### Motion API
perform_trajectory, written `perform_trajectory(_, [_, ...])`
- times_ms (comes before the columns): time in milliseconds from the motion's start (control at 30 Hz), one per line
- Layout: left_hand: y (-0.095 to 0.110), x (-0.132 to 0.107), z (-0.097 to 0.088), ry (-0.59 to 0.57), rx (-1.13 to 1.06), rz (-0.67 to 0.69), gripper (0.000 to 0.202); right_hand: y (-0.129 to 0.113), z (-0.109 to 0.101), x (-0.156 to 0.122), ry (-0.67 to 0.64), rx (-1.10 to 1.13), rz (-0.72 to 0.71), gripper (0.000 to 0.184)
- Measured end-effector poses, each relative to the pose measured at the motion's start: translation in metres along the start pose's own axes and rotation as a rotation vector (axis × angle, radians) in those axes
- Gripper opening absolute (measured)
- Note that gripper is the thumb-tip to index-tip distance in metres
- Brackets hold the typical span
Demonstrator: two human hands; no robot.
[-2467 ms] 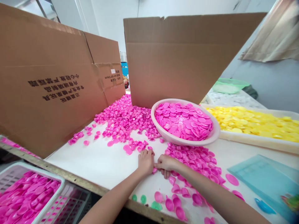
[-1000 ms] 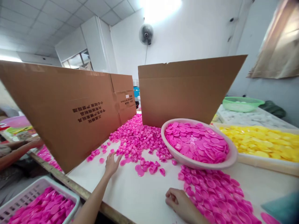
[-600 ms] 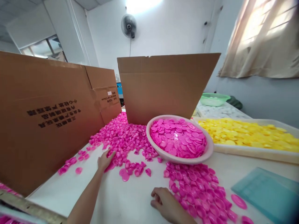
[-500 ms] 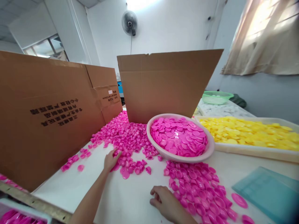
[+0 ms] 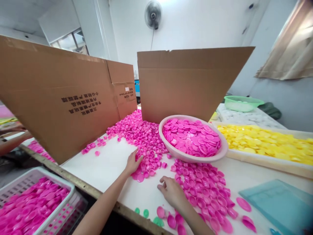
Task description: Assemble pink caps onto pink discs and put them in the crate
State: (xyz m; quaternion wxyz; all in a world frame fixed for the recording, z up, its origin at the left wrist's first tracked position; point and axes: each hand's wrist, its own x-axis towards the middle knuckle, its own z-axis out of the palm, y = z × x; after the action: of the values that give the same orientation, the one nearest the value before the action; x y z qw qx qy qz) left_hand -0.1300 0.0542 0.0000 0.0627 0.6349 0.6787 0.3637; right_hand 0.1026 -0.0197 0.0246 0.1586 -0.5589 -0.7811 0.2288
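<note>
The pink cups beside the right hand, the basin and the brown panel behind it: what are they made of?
Pink cups: probably hard plastic, glossy, since their rims and walls catch highlights. Basin: likely plastic too, smooth, with a pale, uniform rim. Brown panel: looks like cardboard, matt, with a crease across it and a nick in its top edge.

And here's the left grip [image 5: 132,164], a bare hand, slim fingers and a clear thumb, running back through a narrow uncovered wrist into a slender bare forearm [image 5: 105,204] that broadens towards the elbow! Over to the right grip [image 5: 172,192], bare as well, smoothly rounded across the back, its own forearm [image 5: 194,218] uncovered too, the fingernails too small to make out!
</note>
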Motion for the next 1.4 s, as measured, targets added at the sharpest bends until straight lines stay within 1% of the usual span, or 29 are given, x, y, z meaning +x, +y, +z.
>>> perform_trajectory(67, [0.008, -0.014, -0.014, 0.085, 0.023, -0.002, 0.047, 0.004, 0.001, 0.004, 0.032, -0.024, -0.026, 0.025])
perform_trajectory(100, [0.013, -0.023, -0.021, 0.082, 0.038, 0.018, 0.042, 0.006, 0.002, 0.007, 0.045, -0.024, -0.074, 0.027])
perform_trajectory(133, [0.017, -0.032, -0.028, 0.029, 0.053, 0.05, 0.037, 0.006, 0.004, 0.011, 0.054, -0.023, -0.141, 0.03])
perform_trajectory(200, [0.024, -0.052, -0.037, -0.168, 0.092, 0.124, 0.03, 0.004, 0.011, 0.021, 0.059, -0.029, -0.279, 0.04])
perform_trajectory(233, [0.027, -0.062, -0.039, -0.261, 0.125, 0.146, 0.027, 0.001, 0.016, 0.026, 0.056, -0.04, -0.327, 0.043])
perform_trajectory(267, [0.029, -0.071, -0.039, -0.317, 0.166, 0.152, 0.024, -0.002, 0.021, 0.031, 0.058, -0.057, -0.356, 0.044])
perform_trajectory(300, [0.031, -0.078, -0.038, -0.332, 0.21, 0.146, 0.022, -0.006, 0.027, 0.035, 0.066, -0.075, -0.368, 0.043])
perform_trajectory(333, [0.031, -0.083, -0.035, -0.314, 0.249, 0.132, 0.023, -0.01, 0.032, 0.039, 0.076, -0.094, -0.368, 0.039])
perform_trajectory(400, [0.029, -0.09, -0.029, -0.245, 0.291, 0.095, 0.029, -0.015, 0.039, 0.043, 0.087, -0.128, -0.353, 0.029])
perform_trajectory(500, [0.024, -0.091, -0.023, -0.203, 0.264, 0.095, 0.029, -0.014, 0.042, 0.042, 0.079, -0.107, -0.323, 0.017])
perform_trajectory(567, [0.02, -0.09, -0.022, -0.2, 0.228, 0.137, 0.026, -0.009, 0.038, 0.039, 0.114, -0.002, -0.293, 0.014])
perform_trajectory(633, [0.017, -0.091, -0.022, -0.198, 0.198, 0.18, 0.024, -0.004, 0.031, 0.036, 0.182, 0.119, -0.235, 0.017])
perform_trajectory(700, [0.015, -0.092, -0.022, -0.21, 0.17, 0.207, 0.022, 0.0, 0.025, 0.034, 0.213, 0.186, -0.188, 0.027])
perform_trajectory(733, [0.014, -0.093, -0.022, -0.222, 0.155, 0.216, 0.021, 0.001, 0.022, 0.033, 0.201, 0.191, -0.182, 0.03])
perform_trajectory(800, [0.013, -0.093, -0.021, -0.243, 0.119, 0.211, 0.023, 0.002, 0.02, 0.03, 0.136, 0.148, -0.188, 0.031])
perform_trajectory(900, [0.013, -0.091, -0.022, -0.274, 0.081, 0.15, 0.035, -0.001, 0.023, 0.025, 0.036, 0.023, -0.195, 0.023])
perform_trajectory(967, [0.012, -0.088, -0.024, -0.311, 0.113, 0.109, 0.037, -0.004, 0.025, 0.023, -0.009, -0.015, -0.231, 0.02])
perform_trajectory(1033, [0.01, -0.084, -0.027, -0.343, 0.158, 0.091, 0.033, -0.006, 0.024, 0.024, -0.04, 0.012, -0.264, 0.022])
perform_trajectory(1100, [0.008, -0.082, -0.03, -0.359, 0.149, 0.069, 0.03, -0.005, 0.019, 0.025, -0.032, 0.081, -0.242, 0.027])
perform_trajectory(1200, [0.012, -0.084, -0.034, -0.35, 0.003, 0.022, 0.024, -0.001, 0.005, 0.028, 0.035, 0.192, -0.175, 0.026])
perform_trajectory(1267, [0.02, -0.088, -0.031, -0.315, -0.164, 0.001, 0.02, -0.001, -0.002, 0.028, 0.033, 0.282, -0.165, 0.023])
perform_trajectory(1300, [0.026, -0.091, -0.029, -0.302, -0.262, -0.013, 0.021, -0.001, -0.005, 0.027, -0.002, 0.342, -0.164, 0.023])
perform_trajectory(1400, [0.047, -0.096, -0.014, -0.297, -0.518, -0.061, 0.03, -0.005, -0.005, 0.025, -0.184, 0.578, -0.135, 0.024])
